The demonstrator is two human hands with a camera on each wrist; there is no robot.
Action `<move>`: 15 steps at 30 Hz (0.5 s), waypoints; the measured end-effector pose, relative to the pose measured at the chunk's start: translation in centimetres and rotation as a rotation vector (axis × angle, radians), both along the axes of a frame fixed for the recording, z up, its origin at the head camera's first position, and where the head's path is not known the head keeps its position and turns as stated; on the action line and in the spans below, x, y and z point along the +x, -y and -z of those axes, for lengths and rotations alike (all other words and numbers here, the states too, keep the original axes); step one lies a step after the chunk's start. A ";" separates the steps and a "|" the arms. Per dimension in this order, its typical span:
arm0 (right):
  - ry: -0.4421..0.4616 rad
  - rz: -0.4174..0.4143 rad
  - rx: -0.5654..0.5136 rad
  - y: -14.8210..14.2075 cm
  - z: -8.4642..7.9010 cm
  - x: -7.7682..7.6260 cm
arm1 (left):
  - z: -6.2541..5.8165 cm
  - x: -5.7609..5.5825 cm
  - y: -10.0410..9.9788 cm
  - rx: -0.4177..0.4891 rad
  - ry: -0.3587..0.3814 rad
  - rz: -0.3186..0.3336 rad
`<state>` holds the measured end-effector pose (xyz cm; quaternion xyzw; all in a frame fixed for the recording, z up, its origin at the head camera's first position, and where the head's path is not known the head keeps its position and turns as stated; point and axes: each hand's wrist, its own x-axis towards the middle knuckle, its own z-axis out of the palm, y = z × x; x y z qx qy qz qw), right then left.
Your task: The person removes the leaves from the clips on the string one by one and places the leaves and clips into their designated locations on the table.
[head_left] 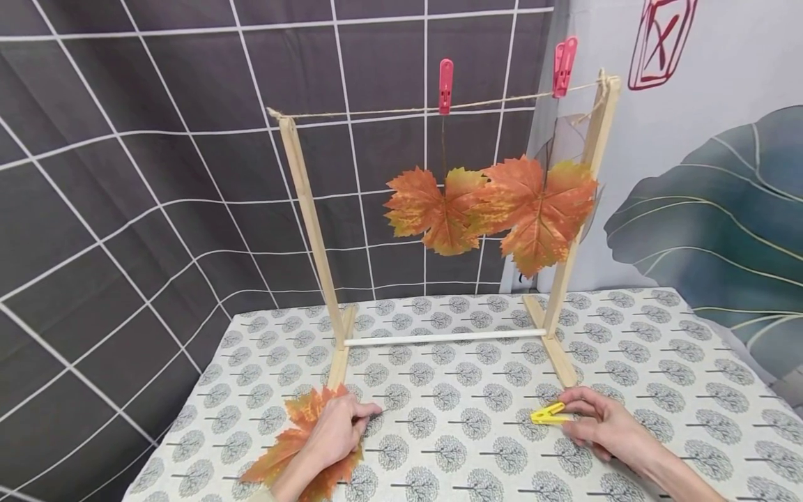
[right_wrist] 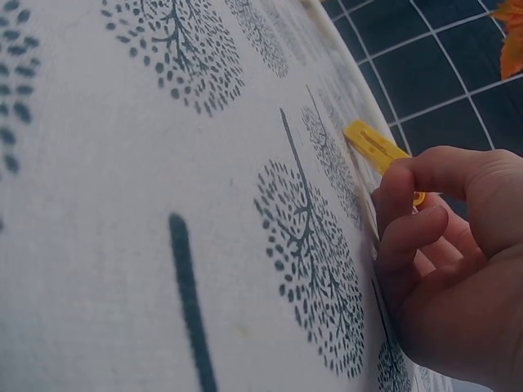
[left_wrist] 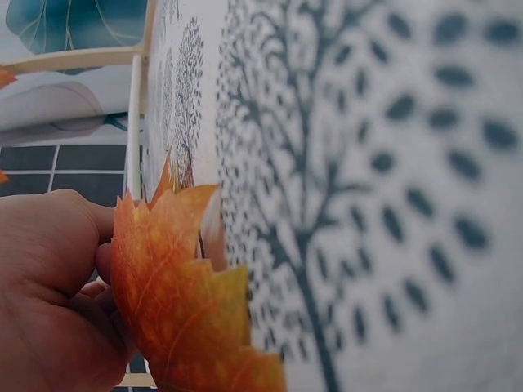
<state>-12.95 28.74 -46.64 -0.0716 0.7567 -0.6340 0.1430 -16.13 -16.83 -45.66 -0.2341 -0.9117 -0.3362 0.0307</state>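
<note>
My left hand [head_left: 339, 427] is over an orange autumn leaf [head_left: 282, 457] at the table's front left. In the left wrist view its fingers curl in behind the leaf [left_wrist: 176, 286] and pinch it; the stem is hidden. My right hand [head_left: 599, 422] pinches a yellow clothespin [head_left: 548, 415] between thumb and fingers, low over the cloth at the front right. The right wrist view shows the clothespin [right_wrist: 376, 147] poking out past the fingertips. Farther back, two leaves [head_left: 433, 209] [head_left: 542, 209] hang from a twine line [head_left: 370, 112] by pink clothespins [head_left: 445, 87] [head_left: 564, 67].
A wooden stand holds the twine between its left post [head_left: 310, 223] and right post [head_left: 602, 125]. A white rod [head_left: 445, 337] joins the posts near their feet. Tree-patterned cloth [head_left: 464, 446] covers the table, and a dark gridded curtain [head_left: 188, 174] hangs behind.
</note>
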 end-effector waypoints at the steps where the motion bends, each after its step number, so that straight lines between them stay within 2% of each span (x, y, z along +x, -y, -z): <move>1: 0.003 0.004 0.008 0.0 0.0 0.0 | 0.0 0.0 0.0 -0.005 -0.005 0.001; 10: -0.061 0.012 0.037 -0.1 0.4 -0.1 | 0.1 0.0 0.0 -0.022 -0.031 0.000; 15: -0.059 0.025 0.043 0.0 0.4 0.0 | 0.0 0.0 0.0 -0.024 -0.034 -0.004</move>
